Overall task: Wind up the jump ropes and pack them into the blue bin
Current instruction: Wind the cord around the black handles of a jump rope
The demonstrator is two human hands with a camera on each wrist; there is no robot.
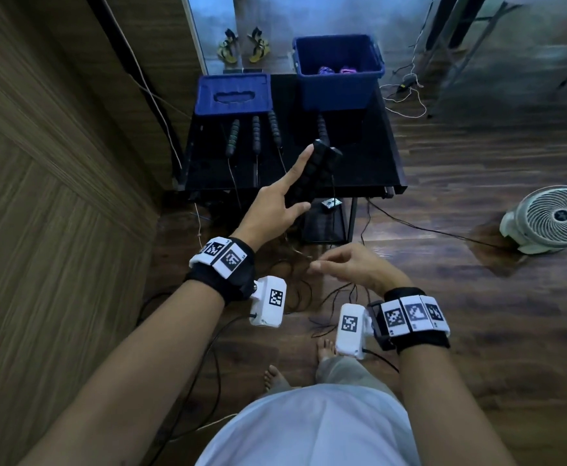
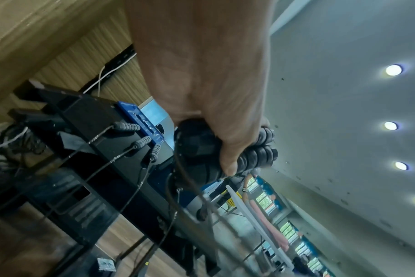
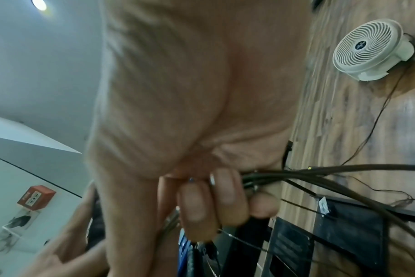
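The left hand (image 1: 277,200) grasps two black handles (image 1: 312,173), while the right hand (image 1: 349,269) grips the looped cord (image 3: 320,171).

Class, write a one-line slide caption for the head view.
Left hand grips black rope handles; right hand gathers cord.

The head view looks steeply down from above at the black flat-topped bench (image 1: 359,163) at twelve o'clock, floor all around. The left wrist view sits close under its palm, tilted up toward bench edge (image 2: 88,112) and ceiling. The right wrist view, equally close, shares the round white plastic floor fan (image 3: 370,50) with the head view (image 1: 554,218).
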